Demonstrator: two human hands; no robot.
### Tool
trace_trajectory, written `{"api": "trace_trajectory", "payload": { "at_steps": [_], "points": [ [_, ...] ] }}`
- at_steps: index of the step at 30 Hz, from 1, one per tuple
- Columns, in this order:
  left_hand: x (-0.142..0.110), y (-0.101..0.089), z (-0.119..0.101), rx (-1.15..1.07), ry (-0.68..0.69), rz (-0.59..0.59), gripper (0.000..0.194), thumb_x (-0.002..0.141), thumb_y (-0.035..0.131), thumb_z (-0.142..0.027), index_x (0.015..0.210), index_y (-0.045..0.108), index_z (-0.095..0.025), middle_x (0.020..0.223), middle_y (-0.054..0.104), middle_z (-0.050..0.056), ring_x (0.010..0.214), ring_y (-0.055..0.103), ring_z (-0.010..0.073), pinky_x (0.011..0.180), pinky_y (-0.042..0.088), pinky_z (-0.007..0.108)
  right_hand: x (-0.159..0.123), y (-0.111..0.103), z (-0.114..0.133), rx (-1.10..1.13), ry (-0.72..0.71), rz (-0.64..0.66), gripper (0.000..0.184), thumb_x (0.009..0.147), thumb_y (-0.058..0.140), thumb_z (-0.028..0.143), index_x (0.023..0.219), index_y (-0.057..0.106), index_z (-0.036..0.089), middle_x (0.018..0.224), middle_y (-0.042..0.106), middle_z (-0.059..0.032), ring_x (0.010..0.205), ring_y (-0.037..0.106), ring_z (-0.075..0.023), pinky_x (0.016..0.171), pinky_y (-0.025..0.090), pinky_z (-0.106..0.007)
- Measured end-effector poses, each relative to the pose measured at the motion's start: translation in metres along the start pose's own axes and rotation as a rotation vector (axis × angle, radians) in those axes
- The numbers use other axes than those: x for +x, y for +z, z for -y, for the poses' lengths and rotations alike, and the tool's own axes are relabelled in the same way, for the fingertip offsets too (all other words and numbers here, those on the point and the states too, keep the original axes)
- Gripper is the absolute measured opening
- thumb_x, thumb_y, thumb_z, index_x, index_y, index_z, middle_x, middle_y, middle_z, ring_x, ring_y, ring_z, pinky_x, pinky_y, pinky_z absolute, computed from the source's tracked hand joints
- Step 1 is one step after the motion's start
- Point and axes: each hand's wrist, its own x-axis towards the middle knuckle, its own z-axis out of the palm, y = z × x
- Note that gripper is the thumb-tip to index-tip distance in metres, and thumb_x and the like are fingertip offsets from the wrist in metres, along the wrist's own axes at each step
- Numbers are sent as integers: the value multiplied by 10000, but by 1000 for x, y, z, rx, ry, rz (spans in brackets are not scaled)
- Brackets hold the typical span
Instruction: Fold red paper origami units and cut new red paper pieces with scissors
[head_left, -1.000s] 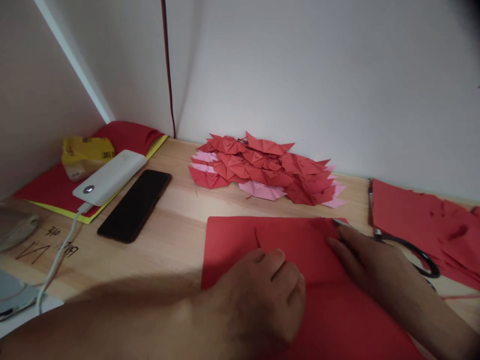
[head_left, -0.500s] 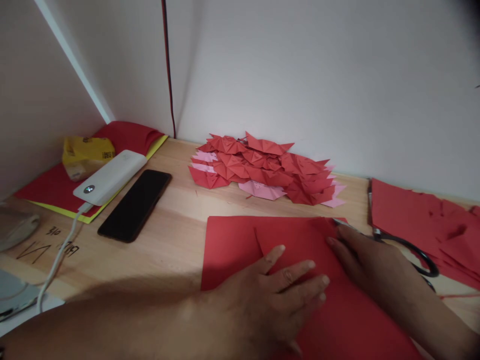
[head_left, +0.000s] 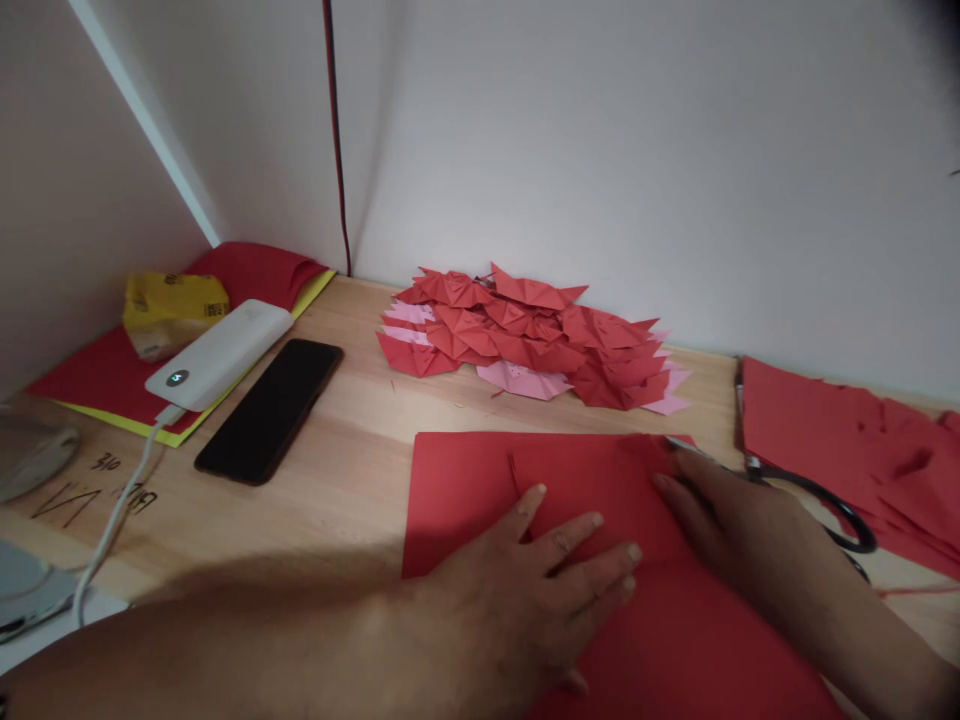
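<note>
A large red paper sheet (head_left: 465, 480) lies on the wooden table in front of me, with an upper layer of red paper folded over part of it. My left hand (head_left: 532, 590) rests flat on this paper, palm down, fingers spread. At the far right corner, my right hand (head_left: 735, 520) has its thumb and forefinger closed in on the paper; its other fingers are hidden. Scissors (head_left: 825, 490) with black handles lie beside and partly behind that hand, their metal tip showing past the fingertips.
Behind the sheet is a pile of folded red and pink paper pieces (head_left: 525, 340). More red paper (head_left: 817, 430) lies at right. To the left are a black phone (head_left: 270, 410), a white power bank (head_left: 221, 355) with its cable, and a yellow packet (head_left: 176, 310).
My left hand has slid a little to the left across the red paper. My right hand, the scissors and the other things have not visibly moved.
</note>
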Motion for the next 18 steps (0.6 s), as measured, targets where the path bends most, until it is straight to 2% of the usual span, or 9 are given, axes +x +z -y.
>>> {"api": "trace_trajectory", "payload": {
  "at_steps": [7,11,18],
  "points": [
    [-1,4,-2,-13,-9,-1,568,931,439,-501,1398,450,-178,1552,313,80,1360,385,284,1060,365,552,-1,0,1,1,11,4,398,926,273,391,860,599,173,510,568,-52,383,541,-215,426,251,-267],
    [-1,1,-1,-24,-12,29,563,946,417,-482,1407,437,-159,1532,360,55,1375,355,276,1086,341,539,0,-1,1,-4,19,30,390,927,271,390,875,594,177,519,569,-50,396,543,-218,431,243,-274],
    [-2,0,-1,-38,-9,34,568,941,428,-489,1394,452,-148,1518,382,72,1364,369,270,1078,342,520,1,-2,2,6,19,51,397,931,270,395,880,595,173,527,577,-55,406,554,-225,438,259,-282]
  ]
}}
